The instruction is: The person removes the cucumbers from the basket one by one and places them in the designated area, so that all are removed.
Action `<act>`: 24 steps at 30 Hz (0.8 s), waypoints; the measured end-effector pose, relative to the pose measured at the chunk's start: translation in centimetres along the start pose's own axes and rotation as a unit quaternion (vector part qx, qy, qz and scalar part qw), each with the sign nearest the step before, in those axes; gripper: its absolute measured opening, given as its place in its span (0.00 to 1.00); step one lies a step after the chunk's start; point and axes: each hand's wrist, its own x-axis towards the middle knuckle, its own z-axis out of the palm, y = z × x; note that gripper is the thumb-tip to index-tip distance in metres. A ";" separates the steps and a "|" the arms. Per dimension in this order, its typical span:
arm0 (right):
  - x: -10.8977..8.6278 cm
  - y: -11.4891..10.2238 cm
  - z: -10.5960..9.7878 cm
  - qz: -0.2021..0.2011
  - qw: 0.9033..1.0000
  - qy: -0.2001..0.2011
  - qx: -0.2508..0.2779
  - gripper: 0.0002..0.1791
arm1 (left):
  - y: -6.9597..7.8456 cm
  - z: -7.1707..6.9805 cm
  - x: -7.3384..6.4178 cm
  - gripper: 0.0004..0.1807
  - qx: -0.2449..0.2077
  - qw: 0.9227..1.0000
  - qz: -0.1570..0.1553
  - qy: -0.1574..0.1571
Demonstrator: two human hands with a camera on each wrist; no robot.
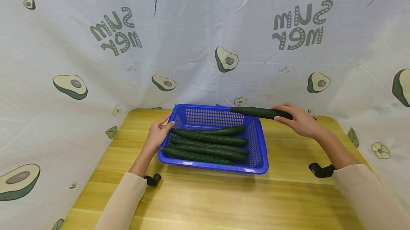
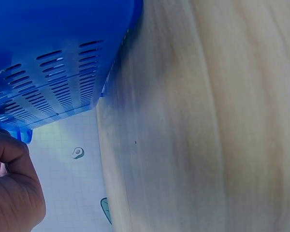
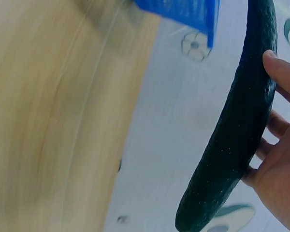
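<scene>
A dark green cucumber (image 1: pixel 256 112) is held up by my right hand (image 1: pixel 299 119), its far end overlapping the basket's back right corner in the head view. In the right wrist view the thumb lies on one side of the cucumber (image 3: pixel 232 125) and the fingers curl behind it. My left hand (image 1: pixel 157 133) grips the left rim of the blue plastic basket (image 1: pixel 214 167), thumb over the edge. Several more cucumbers (image 1: pixel 209 137) lie side by side in the basket, pointing roughly left to right. The left wrist view shows the basket's slotted wall (image 2: pixel 53 67) beside the curled left hand (image 2: pixel 14 188).
The basket stands toward the back of a wooden table (image 1: pixel 205 198). Behind and beside the table hangs a pale cloth (image 1: pixel 192 38) printed with avocados and flowers. A small black device (image 1: pixel 321 170) is strapped at the right wrist, another (image 1: pixel 153 180) at the left.
</scene>
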 end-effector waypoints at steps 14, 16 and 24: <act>-3.8 6.4 -1.0 0.032 0.999 0.015 -0.009 0.28 | 0.3 -0.1 -0.3 0.29 -0.011 1.000 0.005 0.003; -4.1 7.4 -1.0 0.042 0.999 0.009 -0.002 0.28 | -0.1 -0.1 -0.1 0.29 -0.012 1.000 0.012 0.010; -4.3 10.4 0.0 0.034 0.999 -0.002 0.012 0.30 | -0.3 0.1 0.0 0.29 -0.020 1.000 0.010 0.015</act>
